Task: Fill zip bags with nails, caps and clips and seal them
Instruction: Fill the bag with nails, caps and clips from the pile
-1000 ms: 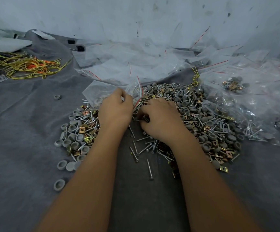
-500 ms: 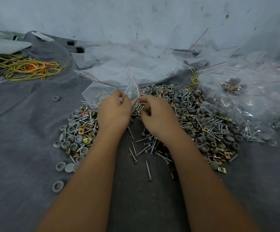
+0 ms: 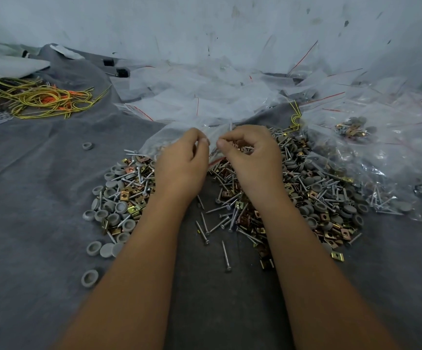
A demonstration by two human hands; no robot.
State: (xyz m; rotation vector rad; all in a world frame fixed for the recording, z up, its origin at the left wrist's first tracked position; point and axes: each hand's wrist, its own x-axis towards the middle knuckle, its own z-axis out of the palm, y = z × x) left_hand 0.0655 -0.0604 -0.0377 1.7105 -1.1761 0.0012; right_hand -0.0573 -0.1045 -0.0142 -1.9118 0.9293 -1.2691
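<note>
A clear zip bag (image 3: 164,138) with a red seal line is lifted just above the pile. My left hand (image 3: 182,162) pinches its mouth edge. Close beside it, my right hand (image 3: 251,154) has its fingers curled on screws, one nail standing up above the fingers at the bag's mouth. Under both hands lies a wide heap of silver screws (image 3: 226,221), grey round caps (image 3: 108,213) and brass clips (image 3: 331,234) on the grey cloth (image 3: 33,198).
Empty zip bags (image 3: 204,97) lie spread behind the heap. Filled bags (image 3: 371,152) are piled at the right. Yellow and orange wire bundles (image 3: 43,97) sit at the far left. A pale wall closes the back. Loose caps (image 3: 89,277) lie at the near left.
My right hand rose from the heap with screws and came up beside the left hand at the bag's mouth. The left hand lifted the bag slightly.
</note>
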